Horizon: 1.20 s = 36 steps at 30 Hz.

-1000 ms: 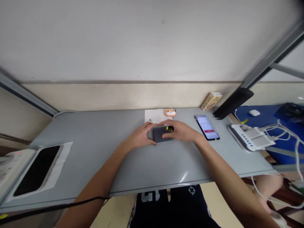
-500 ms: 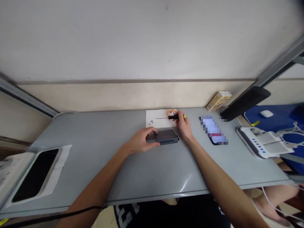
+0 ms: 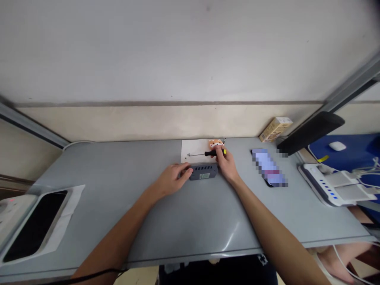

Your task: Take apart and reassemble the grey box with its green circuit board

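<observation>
My left hand point(image 3: 171, 179) is closed on the left end of a small dark grey vented metal box point(image 3: 203, 173). The box stands tipped on an edge, a face with slots and a pale label towards me. In my right hand point(image 3: 228, 163) is a black screwdriver point(image 3: 211, 153) with a yellow end, its thin shaft pointing left. Its tip reaches several tiny black screws point(image 3: 188, 154) on a white sheet of paper point(image 3: 194, 145) behind the box. Whether the tip touches a screw I cannot tell. An orange-and-white animal-face item point(image 3: 215, 143) lies beyond my right fingers.
To the right are a phone point(image 3: 270, 168), a small carton point(image 3: 275, 129), a long black object point(image 3: 313, 132) and a white charging station point(image 3: 320, 186). A dark-screened tablet point(image 3: 37, 225) lies on paper at the left. Behind the desk point(image 3: 124, 166) rises a wall.
The box has been tipped up, so its labelled, slotted face now shows. My right hand moved slightly left and down, bringing the screwdriver tip to the screws.
</observation>
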### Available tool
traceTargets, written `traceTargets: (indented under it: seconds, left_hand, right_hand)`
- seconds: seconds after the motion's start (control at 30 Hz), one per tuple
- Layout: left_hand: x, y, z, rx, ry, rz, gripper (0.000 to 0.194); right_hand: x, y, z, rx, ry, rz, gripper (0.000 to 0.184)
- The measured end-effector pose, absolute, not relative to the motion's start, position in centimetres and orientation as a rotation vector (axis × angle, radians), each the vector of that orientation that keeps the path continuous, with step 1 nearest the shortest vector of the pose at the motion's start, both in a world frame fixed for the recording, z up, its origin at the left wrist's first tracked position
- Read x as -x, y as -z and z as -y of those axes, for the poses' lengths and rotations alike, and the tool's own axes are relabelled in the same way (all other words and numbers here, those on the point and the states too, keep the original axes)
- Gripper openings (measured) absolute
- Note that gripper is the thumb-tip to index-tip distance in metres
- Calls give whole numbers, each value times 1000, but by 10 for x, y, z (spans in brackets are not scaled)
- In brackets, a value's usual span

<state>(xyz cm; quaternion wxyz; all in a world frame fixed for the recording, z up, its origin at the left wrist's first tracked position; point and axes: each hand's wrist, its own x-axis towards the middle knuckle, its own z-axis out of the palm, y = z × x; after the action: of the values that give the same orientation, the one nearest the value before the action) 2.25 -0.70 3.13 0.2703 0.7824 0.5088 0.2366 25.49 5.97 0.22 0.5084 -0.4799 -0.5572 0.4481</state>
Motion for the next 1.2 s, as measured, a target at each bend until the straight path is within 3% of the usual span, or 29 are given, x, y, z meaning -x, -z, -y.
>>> traceTargets:
  seconds: [0.33,0.6,1.2]
  left_hand:
    - [-15,-18,3,-2424,-958,-1338,26]
    - [-23,-23,11,-2626,-1065,-1166,34]
    - [-29,-14,10,-2617,-1204,-1139,17]
  right_hand:
    - [-265,-10,-62,1035,-1328,827,49]
    - [-260,-13,-58,959,-1398,830,47]
    - [-254,-10,-57,979,-1431,862,50]
